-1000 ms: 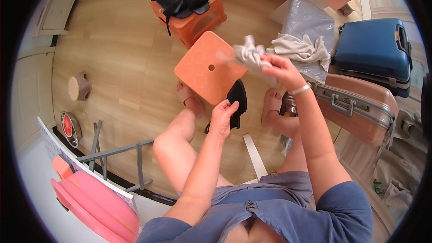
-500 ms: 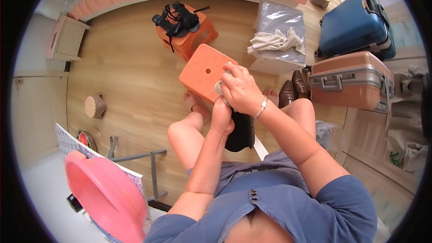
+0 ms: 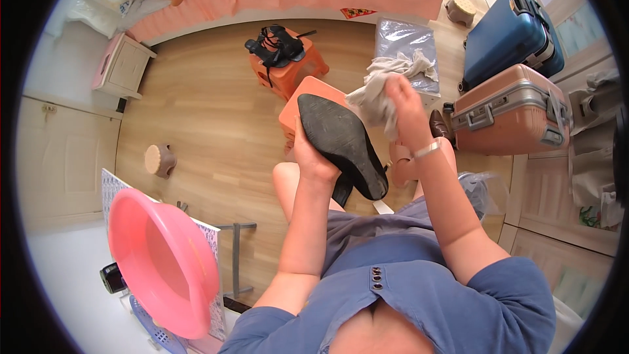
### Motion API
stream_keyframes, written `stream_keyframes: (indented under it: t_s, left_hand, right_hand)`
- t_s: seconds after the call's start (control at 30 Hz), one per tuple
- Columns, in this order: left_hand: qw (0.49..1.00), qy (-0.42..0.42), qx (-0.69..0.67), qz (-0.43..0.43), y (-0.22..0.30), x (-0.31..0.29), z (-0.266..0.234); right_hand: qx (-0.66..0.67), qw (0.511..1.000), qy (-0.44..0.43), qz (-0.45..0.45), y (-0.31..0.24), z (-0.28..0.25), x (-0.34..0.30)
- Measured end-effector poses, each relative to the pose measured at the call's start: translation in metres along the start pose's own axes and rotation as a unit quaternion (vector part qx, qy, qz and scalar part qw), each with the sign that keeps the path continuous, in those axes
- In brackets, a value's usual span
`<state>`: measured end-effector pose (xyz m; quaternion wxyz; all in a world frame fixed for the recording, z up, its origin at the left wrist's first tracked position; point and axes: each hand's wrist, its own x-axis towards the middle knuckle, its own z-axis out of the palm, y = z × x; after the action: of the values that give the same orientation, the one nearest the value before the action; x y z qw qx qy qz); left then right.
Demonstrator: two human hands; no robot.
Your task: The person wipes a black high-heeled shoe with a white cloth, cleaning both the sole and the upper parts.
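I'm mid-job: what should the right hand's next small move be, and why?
Probably bring the light cloth in the right hand onto the sole of the black shoe. The left hand holds that shoe with its sole turned toward the camera and uncovered, and the cloth is close beside it.

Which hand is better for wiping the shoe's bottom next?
Probably the right hand: it holds the pale cloth nearby, while the left hand grips the black shoe, sole up.
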<state>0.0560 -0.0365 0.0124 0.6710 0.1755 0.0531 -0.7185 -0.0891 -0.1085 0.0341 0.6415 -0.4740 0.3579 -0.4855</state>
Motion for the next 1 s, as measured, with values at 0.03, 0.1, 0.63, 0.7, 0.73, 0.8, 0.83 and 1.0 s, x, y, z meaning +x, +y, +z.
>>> stream_keyframes:
  t_s: [0.03,0.1,0.63,0.7,0.73,0.8,0.83,1.0]
  left_hand:
    - [1.000,-0.002,-0.017,0.005,-0.001,-0.003,0.003]
    - [0.996,0.039,0.051,0.068,-0.003,-0.005,0.002]
    - [0.995,0.029,0.059,0.079,-0.025,-0.023,-0.004]
    - [0.993,0.011,0.062,0.096,-0.028,-0.023,0.005]
    - [0.993,0.011,0.065,0.094,-0.029,-0.024,0.005]
    - [0.991,0.025,0.080,0.101,-0.031,-0.023,0.006]
    - [0.991,0.022,0.081,0.104,-0.034,-0.022,0.006]
    - [0.972,-0.004,0.195,0.129,-0.066,-0.031,0.021]
  right_hand:
    - [-0.141,0.988,-0.032,-0.059,-0.002,0.008,-0.018]
    - [-0.450,0.835,-0.135,-0.288,0.000,0.031,-0.049]
    - [-0.097,0.993,0.008,0.060,0.032,-0.015,-0.026]
    - [-0.032,0.999,-0.024,0.031,0.021,-0.019,-0.036]
    - [-0.039,0.998,-0.045,0.023,0.012,-0.014,-0.043]
    - [-0.138,0.987,-0.082,-0.030,-0.005,-0.004,-0.053]
    - [-0.225,0.951,-0.089,-0.192,-0.007,0.001,-0.054]
    - [-0.437,0.848,-0.029,-0.299,-0.019,0.023,-0.066]
